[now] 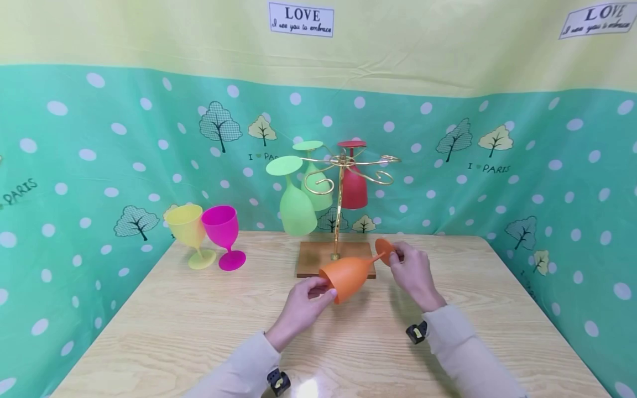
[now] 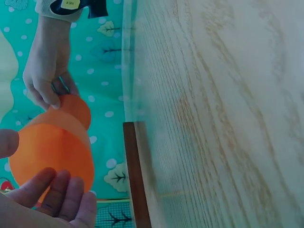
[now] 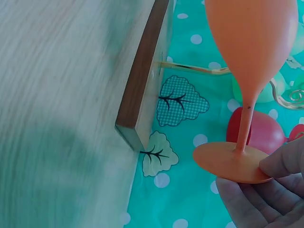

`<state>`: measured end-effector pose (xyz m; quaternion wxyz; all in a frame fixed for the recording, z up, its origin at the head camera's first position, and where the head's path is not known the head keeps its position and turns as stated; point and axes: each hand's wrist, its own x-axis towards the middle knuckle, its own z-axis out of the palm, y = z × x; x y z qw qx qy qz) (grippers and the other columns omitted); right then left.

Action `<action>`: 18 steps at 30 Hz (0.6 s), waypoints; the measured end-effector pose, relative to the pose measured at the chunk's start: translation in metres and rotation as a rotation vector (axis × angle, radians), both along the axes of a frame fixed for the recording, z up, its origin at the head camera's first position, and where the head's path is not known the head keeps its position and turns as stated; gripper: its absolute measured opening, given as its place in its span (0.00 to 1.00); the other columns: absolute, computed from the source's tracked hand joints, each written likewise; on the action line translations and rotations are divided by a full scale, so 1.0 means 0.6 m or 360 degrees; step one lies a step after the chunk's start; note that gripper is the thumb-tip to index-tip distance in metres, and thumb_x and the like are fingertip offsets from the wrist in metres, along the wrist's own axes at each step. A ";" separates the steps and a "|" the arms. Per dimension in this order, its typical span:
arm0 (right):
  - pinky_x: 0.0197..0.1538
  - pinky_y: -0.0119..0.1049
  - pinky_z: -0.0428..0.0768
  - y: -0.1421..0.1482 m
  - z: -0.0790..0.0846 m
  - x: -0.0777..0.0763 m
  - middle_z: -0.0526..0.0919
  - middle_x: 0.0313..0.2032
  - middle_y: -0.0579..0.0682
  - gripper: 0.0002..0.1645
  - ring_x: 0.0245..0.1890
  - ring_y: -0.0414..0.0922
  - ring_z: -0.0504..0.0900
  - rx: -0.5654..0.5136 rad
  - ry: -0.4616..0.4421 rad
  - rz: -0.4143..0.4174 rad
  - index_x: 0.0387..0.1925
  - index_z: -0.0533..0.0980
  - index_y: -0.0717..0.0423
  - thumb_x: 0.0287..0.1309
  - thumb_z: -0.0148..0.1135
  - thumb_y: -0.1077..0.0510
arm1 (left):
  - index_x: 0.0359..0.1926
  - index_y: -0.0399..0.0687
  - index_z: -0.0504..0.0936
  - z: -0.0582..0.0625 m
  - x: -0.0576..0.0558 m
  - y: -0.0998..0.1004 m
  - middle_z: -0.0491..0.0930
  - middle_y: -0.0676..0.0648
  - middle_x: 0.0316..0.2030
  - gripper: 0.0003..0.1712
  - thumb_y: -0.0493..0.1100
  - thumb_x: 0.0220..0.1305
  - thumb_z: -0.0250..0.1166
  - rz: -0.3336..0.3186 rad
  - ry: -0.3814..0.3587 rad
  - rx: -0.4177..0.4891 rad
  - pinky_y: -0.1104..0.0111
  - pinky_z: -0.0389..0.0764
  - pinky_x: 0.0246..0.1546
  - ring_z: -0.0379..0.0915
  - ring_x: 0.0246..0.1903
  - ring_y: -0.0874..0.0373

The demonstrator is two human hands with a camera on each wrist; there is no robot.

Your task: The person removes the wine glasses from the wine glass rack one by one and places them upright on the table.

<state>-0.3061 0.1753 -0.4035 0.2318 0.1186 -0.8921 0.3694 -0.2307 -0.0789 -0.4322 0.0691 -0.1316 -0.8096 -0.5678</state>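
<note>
An orange goblet [image 1: 348, 276] is held tilted in the air, its mouth toward the lower left and its foot toward the upper right. My left hand [image 1: 306, 307] holds it at the rim, thumb on the near side and fingers at the mouth. The foot disc is pinched between thumb and fingers of my right hand [image 1: 412, 273]; the right wrist view shows this pinch on the foot [image 3: 232, 161]. Just behind the goblet stands a gold metal rack [image 1: 340, 210] on a wooden base [image 1: 311, 257]. Two green goblets [image 1: 297, 210] and a red goblet [image 1: 354, 188] hang upside down from it.
A yellow goblet [image 1: 186, 226] and a magenta goblet [image 1: 221, 226] stand upright at the table's back left. Curled rack arms [image 1: 383, 177] reach out to the right and front. A patterned cloth [image 1: 423, 121] surrounds the wooden table [image 1: 224, 326] at back and sides.
</note>
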 end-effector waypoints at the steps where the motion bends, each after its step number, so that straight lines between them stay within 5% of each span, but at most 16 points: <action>1: 0.29 0.40 0.80 -0.002 -0.001 0.000 0.84 0.31 0.57 0.12 0.28 0.49 0.81 -0.0007 -0.0016 -0.0006 0.42 0.80 0.64 0.59 0.54 0.67 | 0.46 0.36 0.80 0.001 0.002 0.001 0.79 0.43 0.43 0.17 0.44 0.62 0.65 -0.0008 0.0010 0.0023 0.60 0.79 0.49 0.79 0.44 0.50; 10: 0.28 0.37 0.78 -0.025 -0.012 0.001 0.83 0.30 0.54 0.11 0.27 0.47 0.78 -0.0049 -0.0064 0.0004 0.42 0.80 0.62 0.59 0.55 0.66 | 0.35 0.32 0.80 0.054 0.042 0.009 0.80 0.42 0.33 0.03 0.30 0.61 0.60 0.0013 0.0075 0.0169 0.68 0.80 0.38 0.76 0.33 0.53; 18: 0.26 0.34 0.78 -0.036 -0.018 0.008 0.82 0.29 0.52 0.10 0.25 0.45 0.78 -0.0104 -0.0144 0.0025 0.41 0.80 0.61 0.60 0.55 0.65 | 0.34 0.32 0.78 0.064 0.046 0.007 0.78 0.40 0.32 0.02 0.30 0.60 0.62 0.0075 -0.0001 0.0247 0.73 0.77 0.31 0.72 0.30 0.55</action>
